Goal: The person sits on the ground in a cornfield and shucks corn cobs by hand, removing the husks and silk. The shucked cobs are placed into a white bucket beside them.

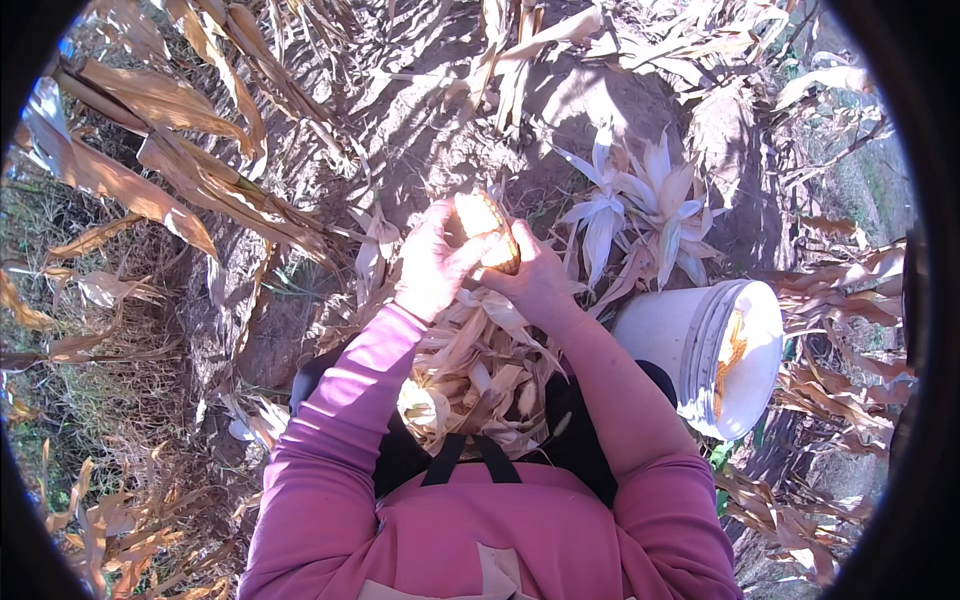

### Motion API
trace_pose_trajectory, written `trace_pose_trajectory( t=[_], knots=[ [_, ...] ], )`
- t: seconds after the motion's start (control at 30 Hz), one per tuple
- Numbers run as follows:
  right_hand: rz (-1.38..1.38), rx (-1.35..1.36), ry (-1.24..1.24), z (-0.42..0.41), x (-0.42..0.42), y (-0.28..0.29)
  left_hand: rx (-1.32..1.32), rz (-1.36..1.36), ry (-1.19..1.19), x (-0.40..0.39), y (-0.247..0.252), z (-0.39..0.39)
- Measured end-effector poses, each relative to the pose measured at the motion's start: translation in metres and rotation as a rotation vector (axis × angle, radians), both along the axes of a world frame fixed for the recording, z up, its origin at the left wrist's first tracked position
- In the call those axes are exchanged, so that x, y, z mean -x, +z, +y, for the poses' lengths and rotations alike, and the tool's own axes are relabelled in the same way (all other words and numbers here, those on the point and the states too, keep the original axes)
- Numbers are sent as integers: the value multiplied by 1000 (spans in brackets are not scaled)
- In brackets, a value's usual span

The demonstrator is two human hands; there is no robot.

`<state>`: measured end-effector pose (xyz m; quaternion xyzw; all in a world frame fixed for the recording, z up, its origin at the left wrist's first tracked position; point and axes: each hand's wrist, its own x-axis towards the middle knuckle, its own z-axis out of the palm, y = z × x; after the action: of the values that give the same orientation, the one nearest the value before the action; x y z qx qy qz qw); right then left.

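Both of my hands hold one husked ear of yellow corn (pixel 495 238), out in front of my body. My left hand (pixel 437 259) grips it from the left, with the thumb across the kernels. On the other side, my right hand (pixel 531 274) has fingers and thumb around the lower right of the ear. Sunlight washes out part of the cob. Below the hands, a heap of dry corn husks (pixel 480 360) lies between my legs. A white plastic bucket (pixel 664 330) leans on its side to my right, with yellow corn ears (pixel 731 364) inside it.
Opened pale husks (pixel 660 202) lie on the soil beyond the bucket. Dry corn stalks with long leaves (pixel 202 172) slant in from the upper left. More dry leaves (pixel 840 390) lie right of the bucket, and dry grass (pixel 105 390) covers the ground at left.
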<state>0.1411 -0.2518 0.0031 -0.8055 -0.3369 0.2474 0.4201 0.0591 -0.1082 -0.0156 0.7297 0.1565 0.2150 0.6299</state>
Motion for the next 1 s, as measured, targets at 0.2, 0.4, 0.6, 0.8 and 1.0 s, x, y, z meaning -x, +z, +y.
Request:
trace_pose_trajectory(
  t=[0.2,0.4,0.6,0.8,1.0],
  knots=[
    [-134,-86,-92,-4,-2,-12,219,-8,-112,-2,19,-9],
    [-409,-129,-114,-3,-1,-11,442,8,-87,1,30,-11],
    [-562,-86,-118,-5,-5,-19,426,-12,-128,1,30,-8],
    [-679,-67,-128,-6,-7,-17,505,-16,-99,-1,27,-10],
    [-635,-79,-144,-6,-5,-14,489,-110,-91,-3,26,-16]
  ],
)
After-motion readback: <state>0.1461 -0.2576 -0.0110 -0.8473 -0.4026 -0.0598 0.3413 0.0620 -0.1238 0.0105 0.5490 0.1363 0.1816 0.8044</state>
